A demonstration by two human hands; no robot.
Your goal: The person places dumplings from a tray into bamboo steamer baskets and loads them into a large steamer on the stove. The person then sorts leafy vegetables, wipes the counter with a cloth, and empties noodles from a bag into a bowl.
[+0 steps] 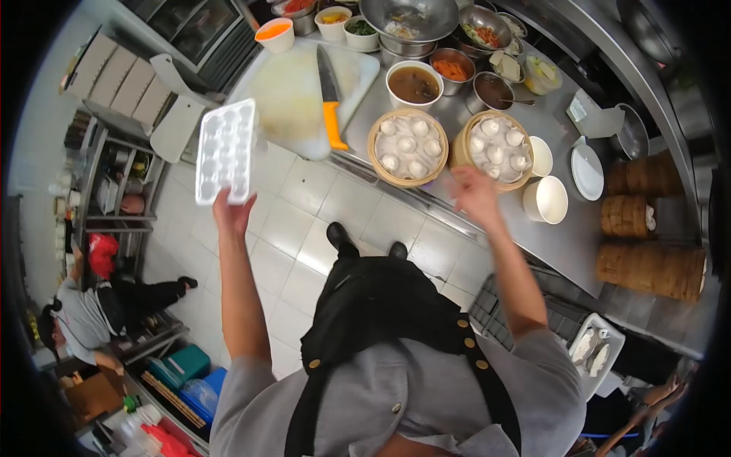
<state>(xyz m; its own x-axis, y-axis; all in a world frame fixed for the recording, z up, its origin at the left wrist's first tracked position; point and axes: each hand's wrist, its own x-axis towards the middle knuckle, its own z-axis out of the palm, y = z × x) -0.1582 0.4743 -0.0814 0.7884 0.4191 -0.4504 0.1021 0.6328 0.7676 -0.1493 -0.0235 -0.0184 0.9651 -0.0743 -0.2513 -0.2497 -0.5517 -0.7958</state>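
My left hand (231,209) grips a white plastic tray (225,152) by its lower end, holding it up over the floor. Rows of round hollows cover the tray. My right hand (475,198) is at the near edge of the right bamboo steamer (459,148), its fingers loosely bent and somewhat blurred, with nothing visible in them. Whether it touches the rim I cannot tell. Several pleated white buns (495,154) sit in that steamer. Beside it on the left stands another bamboo steamer (371,156), also filled with several buns (407,143).
A yellow-handled knife (332,107) lies on the white cutting board (282,91). Behind the steamers are a bowl of brown soup (413,82) and metal bowls. White paper cups (546,199) and stacked steamers (647,266) stand right. Another person (87,316) works at far left.
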